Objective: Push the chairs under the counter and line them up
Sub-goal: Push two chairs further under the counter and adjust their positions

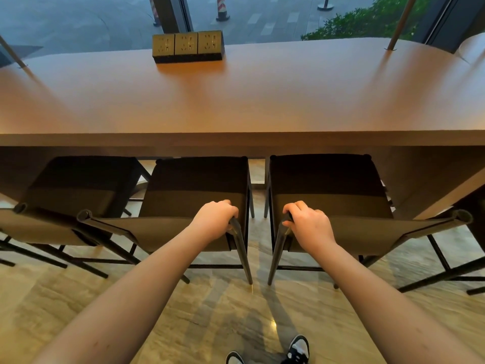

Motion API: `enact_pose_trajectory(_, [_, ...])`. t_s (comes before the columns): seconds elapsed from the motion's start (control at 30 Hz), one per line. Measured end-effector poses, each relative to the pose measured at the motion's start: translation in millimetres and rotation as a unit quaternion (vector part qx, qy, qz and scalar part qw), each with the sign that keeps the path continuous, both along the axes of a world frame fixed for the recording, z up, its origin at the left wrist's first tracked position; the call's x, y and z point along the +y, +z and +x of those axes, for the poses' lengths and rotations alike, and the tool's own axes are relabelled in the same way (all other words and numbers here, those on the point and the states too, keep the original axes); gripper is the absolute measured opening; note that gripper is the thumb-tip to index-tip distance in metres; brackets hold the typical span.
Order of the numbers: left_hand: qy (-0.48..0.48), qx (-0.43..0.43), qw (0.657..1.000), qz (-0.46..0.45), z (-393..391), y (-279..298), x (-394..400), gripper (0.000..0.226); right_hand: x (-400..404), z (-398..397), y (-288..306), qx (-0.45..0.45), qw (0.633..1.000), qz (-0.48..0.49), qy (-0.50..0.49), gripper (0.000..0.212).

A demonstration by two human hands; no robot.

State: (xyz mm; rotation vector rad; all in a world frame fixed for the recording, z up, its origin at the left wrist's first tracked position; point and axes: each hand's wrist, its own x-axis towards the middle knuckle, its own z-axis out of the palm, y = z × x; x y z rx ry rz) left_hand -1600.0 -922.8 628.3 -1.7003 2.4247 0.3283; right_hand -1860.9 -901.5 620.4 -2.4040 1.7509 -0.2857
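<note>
Three dark chairs with low backrests stand side by side at the long wooden counter, their seats partly under its front edge. My left hand grips the right end of the middle chair's backrest. My right hand grips the left end of the right chair's backrest. A narrow gap separates these two chairs. The left chair stands apart from both hands, turned slightly askew.
A block of three power sockets sits at the counter's far edge by the window. Thin slanted poles rise from the counter at left and right. A wooden panel drops below the counter right of the chairs. My shoes stand on the marble floor.
</note>
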Motion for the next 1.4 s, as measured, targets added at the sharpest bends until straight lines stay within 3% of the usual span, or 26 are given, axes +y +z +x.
enact_pose_trajectory(0.53, [-0.004,-0.041,0.999,0.017,-0.5,-1.1,1.3,0.035,-3.8,-0.9,-4.2,-0.003,1.0,0.018,-0.006,0.03])
enact_pose_trajectory(0.67, [-0.005,-0.056,0.998,0.013,-0.2,-2.6,3.7,0.039,-3.8,-1.9,-3.3,-0.016,1.0,0.027,0.001,0.038])
enact_pose_trajectory(0.73, [0.001,-0.035,0.999,0.008,1.4,-4.0,5.2,0.051,-4.7,-1.4,-2.0,-0.013,0.999,0.038,0.003,0.049])
enact_pose_trajectory(0.87, [0.012,0.032,0.997,-0.062,10.2,-6.8,18.4,0.077,-0.5,5.1,2.8,-0.035,0.999,0.027,0.001,0.064])
enact_pose_trajectory(1.07, [0.078,0.068,0.981,-0.164,51.3,4.7,49.8,0.066,2.4,46.9,15.9,-0.116,0.992,-0.019,0.043,0.057])
enact_pose_trajectory(1.4, [0.143,0.096,0.952,-0.253,196.7,18.8,127.2,0.06,37.9,169.5,42.6,-0.133,0.987,-0.061,0.061,0.054])
